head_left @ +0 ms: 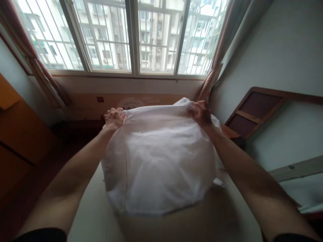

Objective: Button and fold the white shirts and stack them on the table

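Observation:
A white shirt (161,158) hangs stretched in front of me, its rounded lower edge above a pale flat surface (88,205). My left hand (114,117) is closed around its upper left corner, fingers curled over the cloth. At the upper right, my right hand (202,112) grips the same cloth and is slightly smeared by motion. Loose folds of the fabric hang past the right wrist. A seam runs down the left part of the shirt. Its far side is hidden from me.
Beyond the cloth stand a cardboard box (88,101) with dark print and a barred window (133,40) with tied curtains (47,80). Left is an orange-brown cabinet (22,141). On the right, a wood-framed panel (257,107) leans near the wall (290,60).

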Tool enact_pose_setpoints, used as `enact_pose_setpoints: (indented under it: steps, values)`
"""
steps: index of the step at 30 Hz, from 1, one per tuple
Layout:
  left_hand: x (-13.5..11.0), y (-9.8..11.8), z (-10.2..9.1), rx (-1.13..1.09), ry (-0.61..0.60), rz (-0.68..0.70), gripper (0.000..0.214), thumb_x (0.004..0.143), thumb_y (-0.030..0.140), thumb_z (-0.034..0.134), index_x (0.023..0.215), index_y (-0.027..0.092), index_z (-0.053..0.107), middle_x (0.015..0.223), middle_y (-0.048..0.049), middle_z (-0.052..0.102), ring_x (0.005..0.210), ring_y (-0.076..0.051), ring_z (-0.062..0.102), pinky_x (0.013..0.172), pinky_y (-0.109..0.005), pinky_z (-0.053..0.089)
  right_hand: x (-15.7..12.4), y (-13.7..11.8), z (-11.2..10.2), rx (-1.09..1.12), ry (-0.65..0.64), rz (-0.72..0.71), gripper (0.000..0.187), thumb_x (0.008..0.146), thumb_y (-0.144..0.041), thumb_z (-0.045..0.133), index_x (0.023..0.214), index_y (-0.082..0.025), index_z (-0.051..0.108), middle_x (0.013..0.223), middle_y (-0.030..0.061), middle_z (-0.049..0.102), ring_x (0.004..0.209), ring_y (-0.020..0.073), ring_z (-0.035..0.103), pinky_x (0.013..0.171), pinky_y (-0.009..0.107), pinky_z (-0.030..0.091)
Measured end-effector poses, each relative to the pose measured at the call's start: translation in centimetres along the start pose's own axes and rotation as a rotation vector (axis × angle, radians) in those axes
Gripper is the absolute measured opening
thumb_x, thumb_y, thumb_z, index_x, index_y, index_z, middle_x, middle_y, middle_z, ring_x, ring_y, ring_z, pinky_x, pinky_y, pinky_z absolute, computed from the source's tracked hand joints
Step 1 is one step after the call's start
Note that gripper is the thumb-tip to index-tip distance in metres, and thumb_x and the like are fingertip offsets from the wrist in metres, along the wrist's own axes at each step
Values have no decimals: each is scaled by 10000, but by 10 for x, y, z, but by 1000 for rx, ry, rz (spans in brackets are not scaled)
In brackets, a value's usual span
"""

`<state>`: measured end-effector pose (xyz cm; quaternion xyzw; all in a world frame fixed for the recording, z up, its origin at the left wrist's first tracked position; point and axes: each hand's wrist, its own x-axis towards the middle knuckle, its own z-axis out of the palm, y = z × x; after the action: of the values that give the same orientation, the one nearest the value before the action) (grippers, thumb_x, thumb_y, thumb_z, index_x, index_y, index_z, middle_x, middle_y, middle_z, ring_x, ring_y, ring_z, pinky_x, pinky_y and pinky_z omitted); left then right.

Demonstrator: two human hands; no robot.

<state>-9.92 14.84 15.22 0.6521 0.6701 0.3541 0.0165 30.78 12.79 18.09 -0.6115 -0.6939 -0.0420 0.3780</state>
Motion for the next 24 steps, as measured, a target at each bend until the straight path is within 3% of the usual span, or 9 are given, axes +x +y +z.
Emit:
enact_pose_setpoints:
  steps: [3, 5, 9, 12, 15, 17, 20, 22, 24]
  values:
    - [-26, 9, 51, 293, -177, 92, 527, 849, 351, 549, 1288, 68, 475, 1349, -210, 442, 1269, -406, 322, 1021, -605, 229, -13, 3, 59, -306, -346, 117, 495, 851, -225, 523, 1340, -173, 464, 1418, 160, 388, 1290, 349, 359, 1044, 514, 297]
    - [-62, 9, 74, 292, -332, 177, 490, 843, 344, 560, 1296, 169, 500, 1390, -163, 422, 1293, -358, 334, 1056, -548, 237, -42, 6, 82, -339, -470, 96, 438, 883, -245, 469, 1317, -195, 494, 1443, 141, 375, 1306, 336, 347, 1052, 511, 278]
    - [-139, -4, 84, 136, -598, 427, 493, 906, 373, 433, 1368, 201, 428, 1454, -135, 355, 1330, -288, 321, 1088, -452, 245, -118, 0, 82, -239, -419, -135, 477, 955, -416, 280, 1354, -218, 450, 1445, 96, 395, 1331, 265, 320, 1076, 449, 249]
    - [-173, -23, 76, 49, -688, 531, 619, 881, 563, 409, 1410, 245, 361, 1474, -104, 330, 1349, -294, 286, 1093, -456, 235, -169, -7, 65, -269, -365, -339, 668, 840, -596, 457, 1385, -212, 413, 1473, 119, 341, 1348, 322, 260, 1096, 498, 158]
    - [-179, -41, 74, 110, -617, 487, 834, 740, 664, 563, 1411, 218, 347, 1439, -141, 368, 1312, -337, 327, 1072, -474, 261, -200, -10, 60, -351, -381, -384, 714, 770, -520, 604, 1375, -186, 427, 1427, 164, 393, 1280, 353, 345, 1045, 508, 227]
    - [-171, -49, 80, 157, -497, 415, 685, 784, 579, 572, 1342, 206, 433, 1348, -139, 464, 1235, -316, 416, 1031, -454, 315, -206, -8, 65, -398, -351, -301, 623, 788, -338, 606, 1365, -171, 439, 1372, 169, 455, 1198, 327, 432, 982, 462, 304]
    - [-154, -52, 91, 194, -400, 364, 267, 912, 335, 432, 1028, 177, 614, 1057, -112, 612, 996, -248, 551, 894, -386, 408, -196, -6, 73, -378, -290, -156, 441, 785, -153, 527, 1221, -191, 577, 1208, 122, 590, 1056, 285, 521, 892, 409, 359]
    - [-145, -51, 90, 181, -358, 356, 244, 910, 243, 399, 818, 159, 608, 876, -100, 619, 867, -227, 560, 826, -360, 415, -185, -5, 70, -253, -260, -109, 285, 810, -142, 471, 1016, -190, 662, 1050, 95, 653, 975, 260, 553, 845, 377, 381]
    - [-142, -46, 73, 72, -346, 319, 247, 909, 229, 382, 764, 154, 568, 755, -74, 590, 755, -199, 543, 749, -323, 417, -177, -5, 52, -94, -171, -101, 237, 852, -179, 419, 860, -178, 656, 923, 88, 666, 898, 236, 574, 797, 342, 402]
